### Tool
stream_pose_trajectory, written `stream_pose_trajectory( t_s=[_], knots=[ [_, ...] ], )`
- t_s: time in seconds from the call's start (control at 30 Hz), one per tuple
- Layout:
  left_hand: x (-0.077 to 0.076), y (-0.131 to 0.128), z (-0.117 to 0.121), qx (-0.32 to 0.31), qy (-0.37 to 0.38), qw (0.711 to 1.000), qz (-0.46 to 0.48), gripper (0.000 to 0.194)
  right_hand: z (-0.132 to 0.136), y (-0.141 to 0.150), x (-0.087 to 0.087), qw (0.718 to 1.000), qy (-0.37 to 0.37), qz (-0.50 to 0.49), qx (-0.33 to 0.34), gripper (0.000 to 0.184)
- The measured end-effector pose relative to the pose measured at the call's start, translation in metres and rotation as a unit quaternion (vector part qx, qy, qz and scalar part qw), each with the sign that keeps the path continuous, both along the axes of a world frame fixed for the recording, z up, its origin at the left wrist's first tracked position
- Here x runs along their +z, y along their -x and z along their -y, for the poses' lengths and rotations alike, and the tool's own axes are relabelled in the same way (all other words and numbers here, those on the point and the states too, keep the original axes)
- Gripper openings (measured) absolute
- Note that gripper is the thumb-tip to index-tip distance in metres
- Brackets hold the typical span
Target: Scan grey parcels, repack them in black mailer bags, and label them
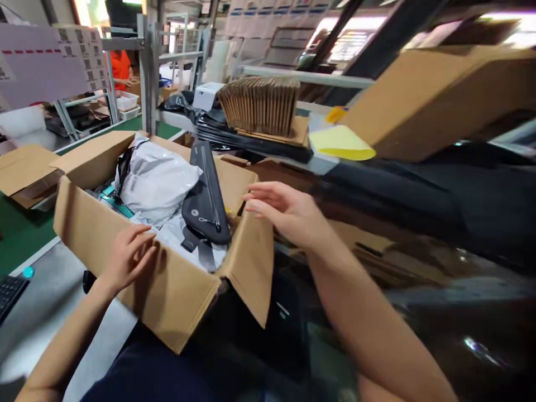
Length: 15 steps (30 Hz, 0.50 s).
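Observation:
A large open cardboard box [167, 290] stands in front of me with its flaps folded outward. Inside lie a white plastic mailer bag [154, 178], a black zippered sling bag [205, 201] tilted against the right side, and a teal item [117, 202] partly covered. My left hand [129, 254] is over the front flap, fingers loosely bent and apart, holding nothing. At the right flap [251, 245], my right hand [288, 215] has its fingers stretched toward the box's inside. Whether either hand touches the cardboard I cannot tell.
Behind the box, a shelf carries a row of folded brown cardboard [259, 106], black plastic bags [218, 131] and a yellow sheet [343, 142]. A big carton [435, 100] sits at right. A keyboard [12, 293] lies at far left. A person in orange [120, 70] is in the background.

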<state>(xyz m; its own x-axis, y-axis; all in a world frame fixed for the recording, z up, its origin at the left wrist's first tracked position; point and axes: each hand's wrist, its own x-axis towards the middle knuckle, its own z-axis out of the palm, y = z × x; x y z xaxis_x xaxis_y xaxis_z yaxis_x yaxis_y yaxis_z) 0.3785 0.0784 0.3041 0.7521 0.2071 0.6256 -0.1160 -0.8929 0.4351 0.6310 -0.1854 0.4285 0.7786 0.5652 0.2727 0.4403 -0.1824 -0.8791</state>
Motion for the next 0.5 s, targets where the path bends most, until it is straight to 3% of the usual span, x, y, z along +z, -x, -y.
stream_pose_trajectory(
  t_s=[0.07,0.17,0.23,0.33,0.4,0.5],
  knots=[
    [-0.007,-0.01,-0.004,0.024,0.02,0.999,-0.015,0.027,-0.064,-0.039,-0.006,0.993,0.097,0.041,0.046,0.06],
    [-0.014,-0.014,-0.013,0.042,0.057,0.996,-0.05,0.026,-0.142,-0.087,-0.029,0.96,0.232,0.158,0.009,0.07],
    [-0.012,-0.014,-0.022,0.058,0.068,0.994,-0.063,0.029,-0.181,-0.106,-0.048,0.944,0.275,0.182,0.023,0.07],
    [0.004,-0.028,-0.04,0.093,0.036,0.993,-0.055,0.047,-0.227,-0.108,-0.073,0.943,0.256,0.152,0.15,0.042],
    [0.021,-0.053,-0.054,0.094,-0.012,0.994,-0.058,0.065,-0.247,-0.099,-0.079,0.938,0.228,0.127,0.229,0.028],
    [0.044,-0.109,-0.073,0.044,-0.081,0.992,-0.086,0.084,-0.247,-0.099,-0.073,0.922,0.193,0.07,0.327,0.032]
  ],
)
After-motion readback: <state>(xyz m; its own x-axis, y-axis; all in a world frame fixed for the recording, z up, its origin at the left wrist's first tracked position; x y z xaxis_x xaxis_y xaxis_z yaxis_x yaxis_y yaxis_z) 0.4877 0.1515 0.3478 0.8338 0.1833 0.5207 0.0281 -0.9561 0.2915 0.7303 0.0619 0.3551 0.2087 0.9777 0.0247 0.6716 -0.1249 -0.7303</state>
